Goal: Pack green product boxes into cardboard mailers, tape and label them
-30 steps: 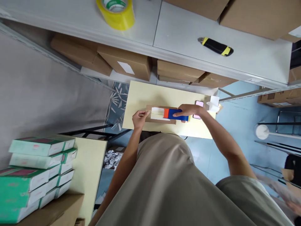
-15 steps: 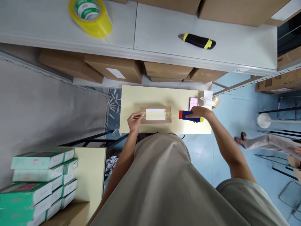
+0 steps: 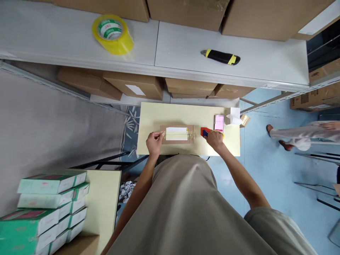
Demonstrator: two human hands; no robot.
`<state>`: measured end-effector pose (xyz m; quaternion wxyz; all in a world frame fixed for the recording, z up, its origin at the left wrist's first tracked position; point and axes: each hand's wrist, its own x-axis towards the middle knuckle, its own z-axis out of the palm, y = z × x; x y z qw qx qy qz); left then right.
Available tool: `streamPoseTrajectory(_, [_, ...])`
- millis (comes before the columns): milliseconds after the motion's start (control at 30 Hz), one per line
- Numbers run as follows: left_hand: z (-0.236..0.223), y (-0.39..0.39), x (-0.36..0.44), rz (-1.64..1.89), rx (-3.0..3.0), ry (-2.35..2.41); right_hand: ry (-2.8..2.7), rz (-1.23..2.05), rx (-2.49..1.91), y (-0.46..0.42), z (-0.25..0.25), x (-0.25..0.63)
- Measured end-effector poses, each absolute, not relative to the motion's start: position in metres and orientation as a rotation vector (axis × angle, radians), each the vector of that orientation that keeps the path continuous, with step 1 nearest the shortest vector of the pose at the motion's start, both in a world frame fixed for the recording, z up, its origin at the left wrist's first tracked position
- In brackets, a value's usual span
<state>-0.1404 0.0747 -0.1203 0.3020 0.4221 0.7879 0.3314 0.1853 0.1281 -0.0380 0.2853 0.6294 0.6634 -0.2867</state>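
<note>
A flat brown cardboard parcel (image 3: 177, 142) with a white label (image 3: 175, 134) lies on the pale yellow table (image 3: 183, 112). Clear tape runs lengthwise over the label, wrinkled and shiny near the parcel's right end. My left hand (image 3: 154, 142) pinches the parcel's left end, thumb and fingers closed at the tape there. To the right of the parcel and apart from it, my right hand (image 3: 214, 140) is wrapped round a tape dispenser (image 3: 204, 132), its orange end and some blue showing; the hand hides most of it. A phone (image 3: 219, 122) with a lit pink screen lies just beyond that hand.
Above the table, a grey shelf (image 3: 180, 53) bears a yellow tape roll (image 3: 117, 40), a utility knife (image 3: 221, 56) and cardboard boxes (image 3: 183, 14). A white box (image 3: 234, 116) stands by the phone. Green-and-white boxes (image 3: 47, 212) are stacked lower left. Another person's legs (image 3: 300, 134) show at right.
The tape dispenser has moved right off the parcel, uncovering the label and tape, and has then turned in my right hand. My left hand stays at the parcel's left end.
</note>
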Motion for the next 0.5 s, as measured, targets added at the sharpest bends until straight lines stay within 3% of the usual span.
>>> streamPoseTrajectory(200, [-0.089, 0.099, -0.137, 0.603, 1.222, 2.098, 1.985, -0.543, 2.027, 0.152, 0.024, 0.187])
streamPoseTrajectory(367, [0.004, 0.173, -0.098, 1.243, 1.668, 1.766, 2.393, -0.578, 2.057, 0.209, 0.104, 0.146])
streamPoseTrajectory(500, [0.074, 0.231, -0.067, 1.549, 1.829, 1.566, 2.679, -0.470, 1.945, 0.268, 0.143, 0.094])
